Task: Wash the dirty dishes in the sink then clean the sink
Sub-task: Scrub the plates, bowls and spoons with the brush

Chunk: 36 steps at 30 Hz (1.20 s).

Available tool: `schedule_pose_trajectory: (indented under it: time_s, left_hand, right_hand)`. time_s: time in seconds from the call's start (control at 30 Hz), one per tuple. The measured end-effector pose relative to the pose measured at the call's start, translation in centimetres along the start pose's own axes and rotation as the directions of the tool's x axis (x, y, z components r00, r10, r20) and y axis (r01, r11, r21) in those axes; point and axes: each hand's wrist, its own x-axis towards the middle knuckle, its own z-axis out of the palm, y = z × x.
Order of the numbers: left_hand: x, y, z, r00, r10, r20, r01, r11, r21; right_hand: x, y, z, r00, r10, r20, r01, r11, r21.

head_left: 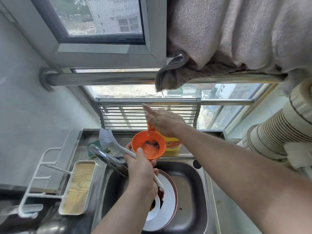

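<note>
My left hand [140, 168] grips a small orange bowl [152, 141] by its near rim, thumb inside, above the steel sink [200, 179]. The same hand also holds the white handle of a dish brush [108, 135], whose bristle head points up and left. The bowl holds clear liquid and dark residue. My right hand [165, 122] sits on the orange pump top of a yellow dish soap bottle [173, 144] behind the bowl. Its index finger is straight and the other fingers curl down over the pump. An orange spout [149, 130] reaches down into the bowl. White plates [167, 191] smeared with brown sauce lie in the sink.
A curved faucet [108, 159] arches over the sink's left side. A green sponge [94, 144] lies on the back ledge. Left of the sink stand a white tray [79, 184] and a white rack [38, 174]. A metal drying rack [126, 115] leans against the window, and a towel [168, 76] hangs above it.
</note>
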Motion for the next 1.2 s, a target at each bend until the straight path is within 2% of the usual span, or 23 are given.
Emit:
schedule_pose_trajectory:
  time_s: [0.07, 0.2, 0.27, 0.47, 0.53, 0.6, 0.7, 0.9, 0.97, 1.1, 1.2]
  left_hand:
    - [0.1, 0.0, 0.0, 1.0, 0.004, 0.003, -0.004, 1.0, -0.002]
    - [0.0, 0.0, 0.0, 1.0, 0.012, -0.008, -0.012, 1.0, 0.001]
    - [-0.2, 0.1, 0.0, 1.0, 0.005, 0.004, -0.005, 1.0, 0.005]
    - [-1.2, 0.4, -0.7, 0.999, -0.007, 0.045, 0.006, 0.999, 0.035]
    - [-1.6, 0.4, -1.0, 0.998, -0.015, 0.056, 0.012, 0.999, 0.053]
    - [-2.1, 0.2, -1.4, 0.996, -0.029, 0.08, 0.024, 0.998, 0.061]
    - [-3.0, -0.7, -2.2, 0.989, -0.061, 0.136, 0.053, 0.997, 0.061]
    - [-4.6, -5.5, -5.1, 0.951, -0.041, 0.306, -0.019, 0.982, 0.19]
    - [-4.9, -7.7, -6.4, 0.923, -0.109, 0.369, 0.012, 0.966, 0.257]
    - [-4.4, -10.7, -8.7, 0.811, -0.385, 0.441, 0.232, 0.903, 0.361]
    - [-2.9, -11.8, -9.8, 0.753, -0.524, 0.399, 0.368, 0.837, 0.405]
  right_hand:
    - [-0.1, 0.2, -0.2, 1.0, 0.005, 0.009, -0.005, 1.0, 0.007]
    - [-0.5, -1.1, 1.2, 0.997, -0.077, 0.008, 0.077, 0.979, -0.19]
    - [-0.5, -1.3, 1.3, 0.997, -0.073, -0.014, 0.068, 0.975, -0.211]
    - [-1.0, -0.3, -0.2, 0.996, -0.005, -0.09, 0.006, 1.0, 0.005]
    - [-1.2, -0.1, -0.9, 0.98, 0.043, -0.192, 0.002, 0.974, 0.226]
    - [-1.4, 0.0, -1.7, 0.932, 0.11, -0.346, 0.037, 0.919, 0.391]
    - [-2.5, 0.7, -2.8, 0.834, 0.225, -0.503, 0.087, 0.847, 0.524]
    - [-9.1, 2.3, -1.4, 0.753, 0.338, -0.564, 0.15, 0.747, 0.648]
    - [-12.3, 3.1, 0.7, 0.762, 0.373, -0.529, 0.112, 0.729, 0.675]
    - [-18.2, 5.1, 7.5, 0.815, 0.467, -0.343, -0.072, 0.669, 0.74]
    - [-21.5, 5.8, 13.2, 0.795, 0.598, -0.1, -0.223, 0.442, 0.869]
